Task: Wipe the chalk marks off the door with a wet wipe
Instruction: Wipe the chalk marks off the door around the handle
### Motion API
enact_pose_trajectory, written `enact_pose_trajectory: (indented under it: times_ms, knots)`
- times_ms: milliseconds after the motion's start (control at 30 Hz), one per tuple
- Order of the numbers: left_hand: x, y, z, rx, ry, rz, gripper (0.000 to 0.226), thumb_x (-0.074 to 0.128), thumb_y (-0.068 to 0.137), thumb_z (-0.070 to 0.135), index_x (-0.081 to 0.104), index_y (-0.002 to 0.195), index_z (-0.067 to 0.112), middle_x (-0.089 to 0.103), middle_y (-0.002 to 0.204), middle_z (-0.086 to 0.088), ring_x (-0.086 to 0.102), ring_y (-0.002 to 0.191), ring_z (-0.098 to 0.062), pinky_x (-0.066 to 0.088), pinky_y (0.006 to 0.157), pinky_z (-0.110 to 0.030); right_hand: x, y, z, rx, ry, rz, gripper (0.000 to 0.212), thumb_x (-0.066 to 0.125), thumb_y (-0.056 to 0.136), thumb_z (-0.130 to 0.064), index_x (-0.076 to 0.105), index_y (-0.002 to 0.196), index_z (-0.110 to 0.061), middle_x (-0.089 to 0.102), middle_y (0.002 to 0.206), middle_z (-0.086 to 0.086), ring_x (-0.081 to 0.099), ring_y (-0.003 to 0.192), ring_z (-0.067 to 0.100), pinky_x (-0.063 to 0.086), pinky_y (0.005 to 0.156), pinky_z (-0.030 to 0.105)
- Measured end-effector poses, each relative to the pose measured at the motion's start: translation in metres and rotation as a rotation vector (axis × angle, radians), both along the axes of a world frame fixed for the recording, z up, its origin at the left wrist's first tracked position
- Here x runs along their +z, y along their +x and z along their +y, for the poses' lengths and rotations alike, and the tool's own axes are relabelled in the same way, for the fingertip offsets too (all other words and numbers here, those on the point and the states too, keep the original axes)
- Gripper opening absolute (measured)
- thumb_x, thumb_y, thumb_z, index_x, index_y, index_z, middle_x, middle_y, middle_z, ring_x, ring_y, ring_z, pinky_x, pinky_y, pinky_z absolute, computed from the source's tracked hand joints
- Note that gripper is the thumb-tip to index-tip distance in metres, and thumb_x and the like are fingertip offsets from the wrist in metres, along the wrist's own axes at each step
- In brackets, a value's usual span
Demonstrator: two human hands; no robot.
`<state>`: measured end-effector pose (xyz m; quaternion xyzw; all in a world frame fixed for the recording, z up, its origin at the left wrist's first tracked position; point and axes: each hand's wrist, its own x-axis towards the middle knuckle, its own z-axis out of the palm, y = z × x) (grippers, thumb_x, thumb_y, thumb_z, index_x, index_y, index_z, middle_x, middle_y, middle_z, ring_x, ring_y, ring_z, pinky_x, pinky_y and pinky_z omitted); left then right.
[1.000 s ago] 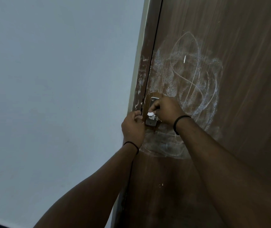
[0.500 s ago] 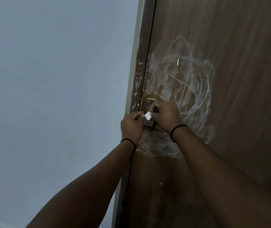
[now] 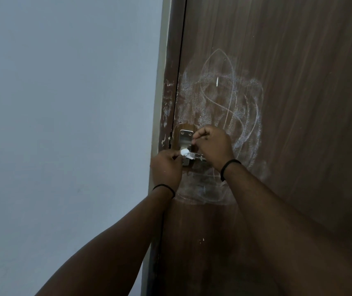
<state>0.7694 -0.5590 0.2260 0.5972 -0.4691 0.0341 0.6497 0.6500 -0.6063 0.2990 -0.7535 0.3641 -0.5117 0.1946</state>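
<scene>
1. A person's two bare hands meet at the metal latch plate (image 3: 185,139) near the left edge of a brown wooden door (image 3: 299,103).
2. The left hand (image 3: 166,167), fingers curled, pinches a small white wad, the wet wipe (image 3: 184,152), between thumb and fingertips; the wad sits against the latch's metal handle (image 3: 196,155), just below the plate's upper screws.
3. The right hand (image 3: 213,146) is curled just right of the plate, its fingertips drawn together near the plate's upper right corner; whether this grip holds a thin strand of the wipe or anything else cannot be told.
4. Each wrist carries a thin black band, the left one (image 3: 164,188) and the right one (image 3: 228,167).
5. Chalk marks (image 3: 224,99) cover the door above and to the right of the latch: looping white lines over a broad powdery smear, with one short bright stroke (image 3: 217,81) near the top.
6. More smeared chalk (image 3: 202,191) curves below the hands, between the two wrists.
7. White scuffs mark the dark door frame (image 3: 167,103) on the left.
8. A plain pale wall (image 3: 64,103) fills the left half of the view.
</scene>
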Motion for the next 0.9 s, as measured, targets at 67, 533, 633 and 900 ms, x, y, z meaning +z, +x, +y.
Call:
enact_pose_trajectory:
  times_ms: [67, 533, 633, 900]
  knots:
    - [0.000, -0.003, -0.001, 0.017, -0.006, 0.028, 0.012, 0.073, 0.085, 0.019, 0.078, 0.096, 0.019, 0.075, 0.088, 0.004, 0.058, 0.071, 0.000, 0.035, 0.057, -0.001, 0.005, 0.003, -0.006, -0.068, 0.008, -0.082, 0.020, 0.062, 0.085, -0.010, 0.067, 0.075, -0.025, 0.073, 0.074, -0.006, 0.068, 0.069, 0.009, 0.061, 0.068, 0.036]
    - [-0.008, -0.015, -0.002, 0.080, -0.012, -0.243, 0.012, 0.069, 0.086, 0.016, 0.077, 0.087, 0.007, 0.073, 0.080, -0.008, 0.064, 0.068, -0.017, 0.040, 0.061, -0.017, 0.010, 0.019, -0.038, -0.250, -0.081, 0.185, 0.033, 0.073, 0.085, -0.039, 0.066, 0.074, -0.009, 0.069, 0.070, 0.007, 0.065, 0.067, 0.025, 0.057, 0.067, 0.042]
    - [-0.006, -0.031, -0.003, 0.105, -0.019, -0.274, 0.011, 0.070, 0.086, 0.016, 0.077, 0.088, 0.008, 0.074, 0.081, -0.009, 0.065, 0.068, -0.018, 0.035, 0.062, -0.016, 0.015, 0.018, -0.036, -0.264, -0.081, 0.232, 0.032, 0.073, 0.085, -0.039, 0.067, 0.074, -0.010, 0.067, 0.069, 0.005, 0.064, 0.066, 0.022, 0.056, 0.066, 0.037]
    - [-0.006, -0.019, -0.003, 0.087, -0.079, -0.061, 0.015, 0.068, 0.087, 0.017, 0.078, 0.095, 0.009, 0.075, 0.086, -0.007, 0.064, 0.072, -0.016, 0.054, 0.068, -0.028, 0.000, -0.004, -0.026, -0.234, -0.143, 0.121, 0.027, 0.072, 0.087, -0.035, 0.061, 0.070, -0.016, 0.060, 0.064, -0.006, 0.056, 0.059, 0.009, 0.047, 0.056, 0.026]
